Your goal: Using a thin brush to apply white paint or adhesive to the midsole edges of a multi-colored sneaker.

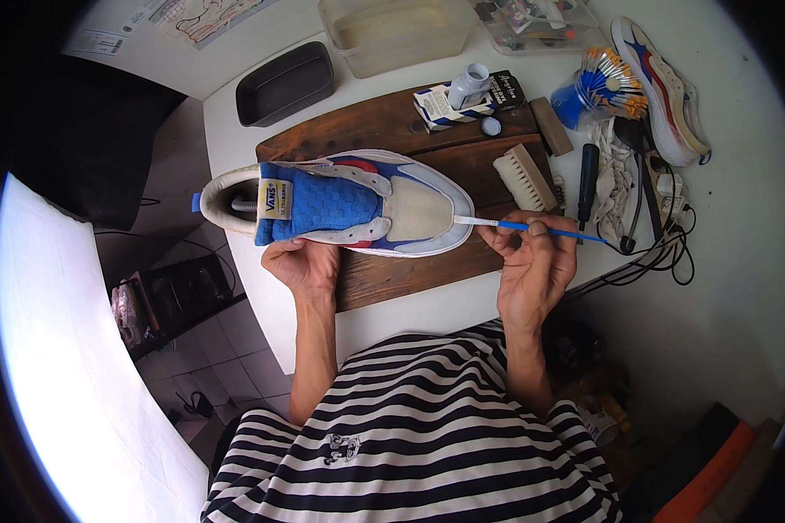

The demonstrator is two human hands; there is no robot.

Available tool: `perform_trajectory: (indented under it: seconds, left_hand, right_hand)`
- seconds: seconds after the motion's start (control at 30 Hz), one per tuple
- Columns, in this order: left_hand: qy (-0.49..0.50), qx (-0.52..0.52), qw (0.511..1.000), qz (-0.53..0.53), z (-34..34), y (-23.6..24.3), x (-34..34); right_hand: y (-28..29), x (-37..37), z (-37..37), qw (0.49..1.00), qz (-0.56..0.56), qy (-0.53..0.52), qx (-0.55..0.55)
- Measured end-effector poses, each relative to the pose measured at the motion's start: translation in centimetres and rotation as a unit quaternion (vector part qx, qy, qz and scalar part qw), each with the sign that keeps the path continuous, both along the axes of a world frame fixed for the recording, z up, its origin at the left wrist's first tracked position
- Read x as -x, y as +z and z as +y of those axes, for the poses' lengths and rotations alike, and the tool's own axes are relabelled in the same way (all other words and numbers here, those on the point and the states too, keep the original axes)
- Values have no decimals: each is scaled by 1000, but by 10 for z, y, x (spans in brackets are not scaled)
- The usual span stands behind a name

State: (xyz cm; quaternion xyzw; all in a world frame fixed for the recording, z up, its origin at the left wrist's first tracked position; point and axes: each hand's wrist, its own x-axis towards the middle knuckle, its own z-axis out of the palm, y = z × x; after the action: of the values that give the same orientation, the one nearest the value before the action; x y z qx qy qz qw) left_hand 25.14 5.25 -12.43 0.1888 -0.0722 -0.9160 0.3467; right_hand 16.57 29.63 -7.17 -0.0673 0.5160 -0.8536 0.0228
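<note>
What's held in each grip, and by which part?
Right grip: blue paintbrush, by its handle. Left grip: blue-tongued sneaker, by its near side, toward the heel.

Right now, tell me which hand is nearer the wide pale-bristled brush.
Right. The right hand, holding a paintbrush, is just below the wide brush in view; the left hand is farther, to its left, holding the shoe.

On the tongue of the blue-and-white shoe, a yellowish label bears two lines of dark lettering, the upper one larger. Beyond the shoe's toe, a dark box with striped white parts carries pale print, including a slanting, script-like word. Beyond the shoe's heel and farther left, a white label shows a barcode with small print, too fine to read.
</note>
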Motion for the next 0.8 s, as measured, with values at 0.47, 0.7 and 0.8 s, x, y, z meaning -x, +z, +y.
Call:
perform_trajectory:
  seconds: [0.47, 0.7, 0.8]
  left_hand:
    - [-10, -8, 1000, 17, 3, 8, 1]
    - [1, -7, 999, 46, 7, 11, 4]
    - [-23, -4, 999, 22, 0, 0, 0]
  right_hand:
    - [-10, -1, 7, 998, 47, 11, 26]
    - [-12, 0, 7, 997, 74, 19, 20]
    - [-11, 0, 7, 996, 92, 11, 18]
